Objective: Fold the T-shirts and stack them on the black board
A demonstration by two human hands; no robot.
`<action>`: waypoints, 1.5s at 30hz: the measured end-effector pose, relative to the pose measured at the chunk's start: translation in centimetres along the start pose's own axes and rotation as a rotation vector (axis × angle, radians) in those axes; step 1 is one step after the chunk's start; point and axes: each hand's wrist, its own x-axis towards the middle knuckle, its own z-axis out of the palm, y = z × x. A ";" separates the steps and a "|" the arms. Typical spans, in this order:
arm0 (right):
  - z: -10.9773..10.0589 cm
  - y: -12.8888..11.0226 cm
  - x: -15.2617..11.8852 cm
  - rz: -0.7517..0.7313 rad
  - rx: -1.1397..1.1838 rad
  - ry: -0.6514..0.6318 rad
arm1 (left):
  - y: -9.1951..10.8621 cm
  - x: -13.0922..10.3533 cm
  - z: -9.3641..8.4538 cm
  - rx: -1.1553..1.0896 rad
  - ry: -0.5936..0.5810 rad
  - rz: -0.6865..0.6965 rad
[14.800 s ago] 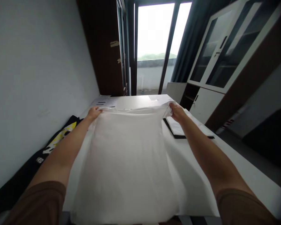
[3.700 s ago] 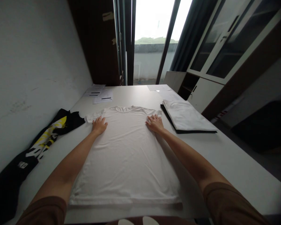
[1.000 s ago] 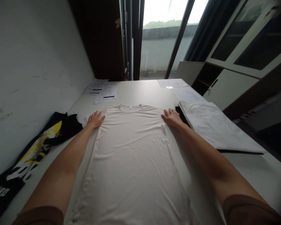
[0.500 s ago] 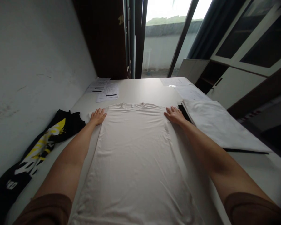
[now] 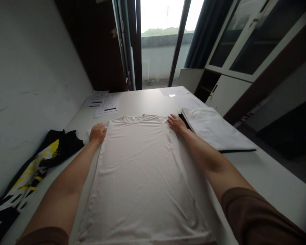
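Observation:
A pale T-shirt (image 5: 135, 170) lies spread on the white table, its round neckline at the far end and its hem toward me. Light wrinkles cross its chest and lower right side. At its left shoulder edge, my left hand (image 5: 98, 132) rests palm down, open, with the fingers bent a little. My right hand (image 5: 177, 123) touches the opposite shoulder edge, open, its fingers pointing inward over the cloth. The sleeve ends are partly hidden by the hands.
Black clothing with yellow and white print (image 5: 40, 163) lies along the left wall. On the right is a stack of folded white cloth (image 5: 214, 127) with black beneath. Printed papers (image 5: 107, 105) lie at the far left, and more sheets (image 5: 188, 101) at the far right.
The view has turned to the right, so everything sits further left in it. Both hands stay at the shirt's shoulders; their fingers look less spread than before.

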 end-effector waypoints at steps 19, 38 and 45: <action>-0.8 -3.4 -7.2 0.003 0.090 -0.141 | 32.7 -25.9 -8.9 -0.363 -0.269 1.194; -0.9 -3.4 -7.6 0.094 0.139 -0.040 | 34.9 -33.3 -12.1 -0.259 -0.149 1.261; -0.8 -3.7 -7.4 0.083 0.080 -0.067 | 35.1 -33.8 -11.1 -0.295 -0.134 1.202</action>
